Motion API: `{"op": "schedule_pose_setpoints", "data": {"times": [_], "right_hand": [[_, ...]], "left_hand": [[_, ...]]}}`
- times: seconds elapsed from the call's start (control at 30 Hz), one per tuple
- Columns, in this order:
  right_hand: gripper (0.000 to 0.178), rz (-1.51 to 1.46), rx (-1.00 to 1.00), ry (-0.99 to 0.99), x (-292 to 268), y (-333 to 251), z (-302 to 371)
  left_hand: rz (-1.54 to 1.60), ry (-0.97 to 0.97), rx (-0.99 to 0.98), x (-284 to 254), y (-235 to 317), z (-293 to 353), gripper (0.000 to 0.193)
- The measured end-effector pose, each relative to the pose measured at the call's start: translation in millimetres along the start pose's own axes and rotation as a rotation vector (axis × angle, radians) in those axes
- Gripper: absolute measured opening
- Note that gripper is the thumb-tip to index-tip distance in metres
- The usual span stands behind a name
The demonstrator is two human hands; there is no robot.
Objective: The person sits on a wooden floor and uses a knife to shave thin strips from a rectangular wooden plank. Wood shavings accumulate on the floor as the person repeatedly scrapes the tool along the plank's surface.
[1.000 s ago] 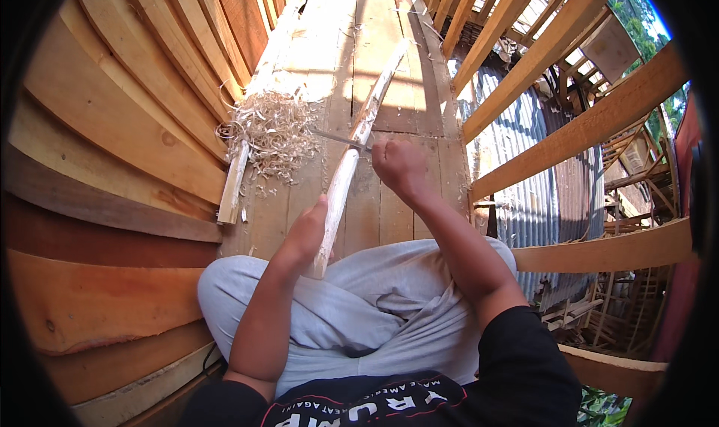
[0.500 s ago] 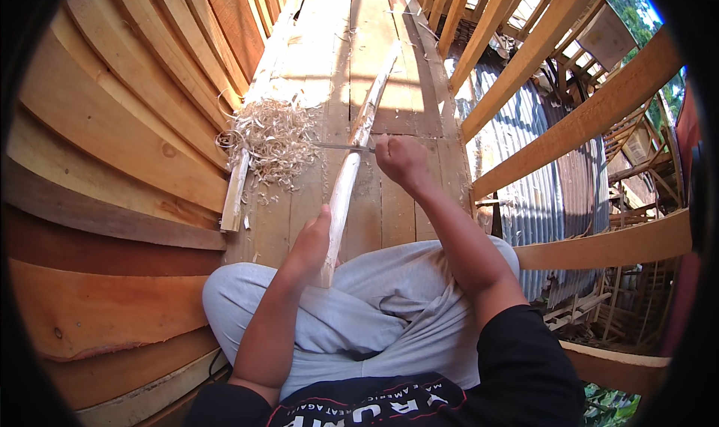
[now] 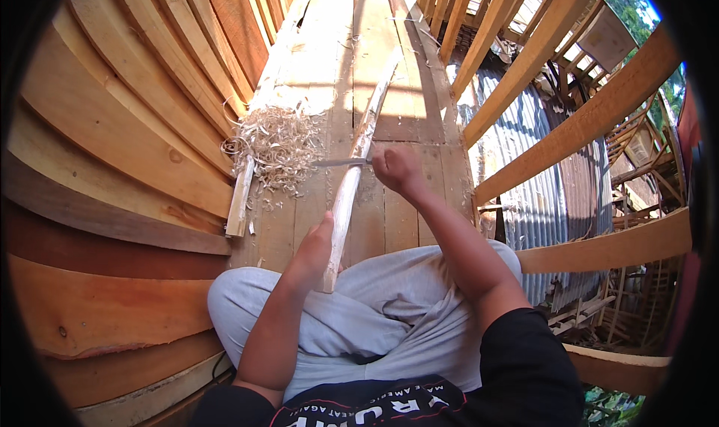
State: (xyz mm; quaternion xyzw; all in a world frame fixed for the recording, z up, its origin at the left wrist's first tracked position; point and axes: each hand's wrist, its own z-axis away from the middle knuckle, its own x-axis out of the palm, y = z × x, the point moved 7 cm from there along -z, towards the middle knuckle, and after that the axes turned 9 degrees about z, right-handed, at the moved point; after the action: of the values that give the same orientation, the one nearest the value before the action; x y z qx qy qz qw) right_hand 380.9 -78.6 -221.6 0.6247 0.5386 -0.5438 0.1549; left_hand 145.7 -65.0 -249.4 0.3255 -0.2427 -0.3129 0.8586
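Note:
A long, pale wooden stick [image 3: 344, 206] slants away from my lap, its far end out over the floorboards. Around its near part my left hand [image 3: 317, 246] is wrapped, just above my crossed legs. My right hand [image 3: 399, 166] is a fist on the handle of a knife [image 3: 338, 162], most of the handle being hidden by the fingers. The blade points left and lies across the stick about midway along it. The near half of the stick looks whiter and smoother than the part beyond the blade, which has brownish patches.
Curled wood shavings [image 3: 278, 138] are heaped on the plank floor [image 3: 284, 236] at left, beside a short wood piece [image 3: 240, 198]. A slatted plank wall [image 3: 127, 142] rises on the left. Wooden railing bars [image 3: 554, 161] stand on the right, with a corrugated metal roof [image 3: 558, 225] beyond.
The knife and my right hand have come slightly nearer to me along the stick. My left hand still grips the near part, and the view has shifted a little.

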Motion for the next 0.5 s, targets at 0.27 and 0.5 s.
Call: {"op": "schedule_pose_setpoints", "data": {"times": [0.27,0.5], "right_hand": [[0.055,0.093,0.056,-0.114,0.6,-19.0,-1.5],[0.056,0.12,0.103,-0.166,-5.0,-23.5,2.7]], "left_hand": [[-0.065,0.018,0.082,-0.6,9.7,8.3,0.06],[-0.081,0.045,0.098,-5.2,10.2,10.8,0.063]]}}
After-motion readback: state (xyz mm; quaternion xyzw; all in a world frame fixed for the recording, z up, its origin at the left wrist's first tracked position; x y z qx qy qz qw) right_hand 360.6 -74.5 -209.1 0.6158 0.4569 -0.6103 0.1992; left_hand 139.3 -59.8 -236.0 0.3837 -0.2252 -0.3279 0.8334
